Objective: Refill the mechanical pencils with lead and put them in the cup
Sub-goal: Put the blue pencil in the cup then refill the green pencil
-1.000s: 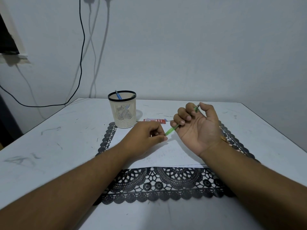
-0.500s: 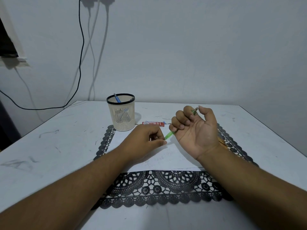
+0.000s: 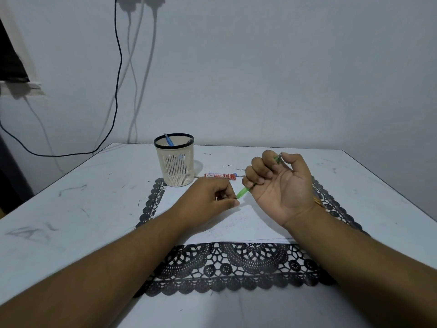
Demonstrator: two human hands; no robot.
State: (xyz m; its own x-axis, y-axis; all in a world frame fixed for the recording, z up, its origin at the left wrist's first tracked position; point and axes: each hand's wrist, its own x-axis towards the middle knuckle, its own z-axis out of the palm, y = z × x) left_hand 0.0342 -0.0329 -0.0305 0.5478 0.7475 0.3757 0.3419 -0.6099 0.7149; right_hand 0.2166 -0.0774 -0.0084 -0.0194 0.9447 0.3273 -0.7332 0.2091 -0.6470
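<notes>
On the far left a black cable hangs down the wall and loops toward the table, a white top marked with grey scuffs. Near the back of the table stands a cream slotted cup with a black rim; 1 blue pencil leans inside it, its upper end showing above the rim. The cup sits at the far left corner of a black lace mat, and a white sheet of paper lies on that mat.

The left hand hovers over the paper, knuckles up, thumb and forefinger closed in a narrow pinch right at the lower end of a green pencil; whether a lead sits between those fingertips is too small to tell. Just behind the hands, to the right of the cup, a red lead case lies flat on the table.

The right hand is turned palm up, its fingers curled around the green pencil, which slants from the lower left up to the right. The pencil's dark upper end pokes out between forefinger and thumb. Beside the right wrist something orange lies on the mat, mostly hidden.
</notes>
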